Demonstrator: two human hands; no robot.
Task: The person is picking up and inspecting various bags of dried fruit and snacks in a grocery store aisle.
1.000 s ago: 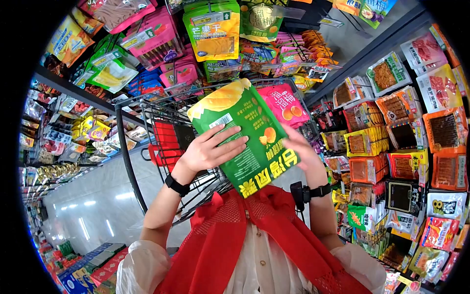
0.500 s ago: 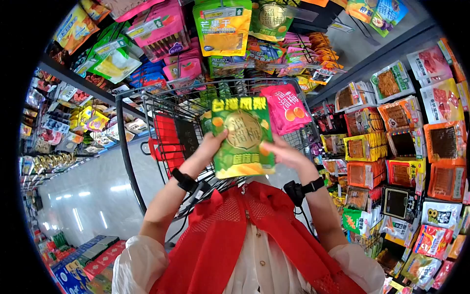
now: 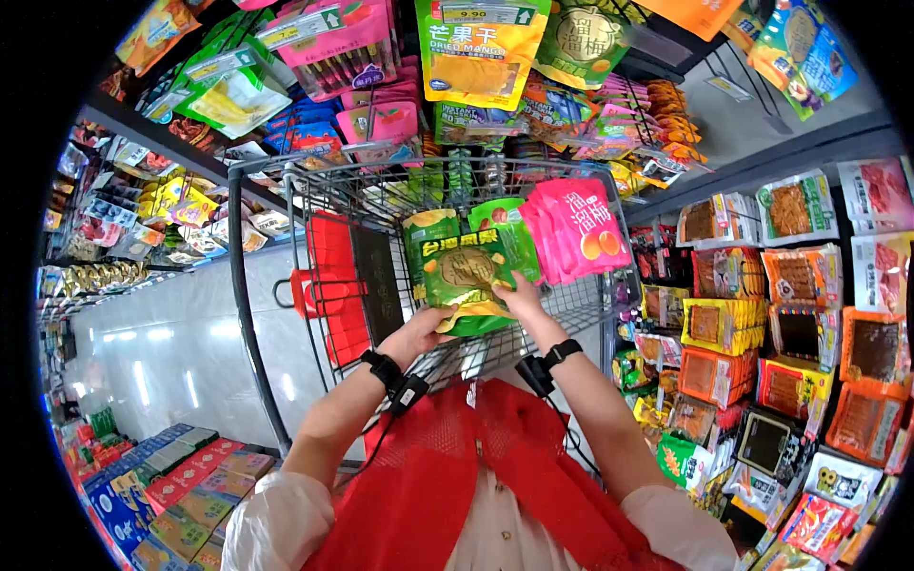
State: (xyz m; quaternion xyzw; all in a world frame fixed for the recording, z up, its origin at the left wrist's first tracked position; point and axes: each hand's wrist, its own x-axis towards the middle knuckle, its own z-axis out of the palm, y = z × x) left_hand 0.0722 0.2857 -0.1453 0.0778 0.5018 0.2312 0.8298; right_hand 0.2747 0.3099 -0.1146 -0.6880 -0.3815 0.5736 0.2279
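Observation:
Both my hands hold a green and yellow snack pouch inside the wire shopping cart (image 3: 249,314). My left hand (image 3: 423,335) grips the lower left edge of the green pouch (image 3: 465,271), its fingers partly behind it. At the pouch's right edge, my right hand (image 3: 522,299) pinches it with thumb and fingers. Beneath and behind it lie another green and gold pouch (image 3: 430,225) and a bright green pouch (image 3: 506,221). Pink pouches (image 3: 581,233) stand to the right in the cart.
A red panel (image 3: 333,276) is at the cart's left side. Hanging snack racks rise ahead, with a dried mango pouch (image 3: 481,62) in front. More packets (image 3: 795,285) hang at the right. Stacked boxes (image 3: 181,495) are at the lower left.
The green pouch has moved down into the cart, away from my body, and now lies over other green pouches. The view has shifted, and the racks ahead look closer.

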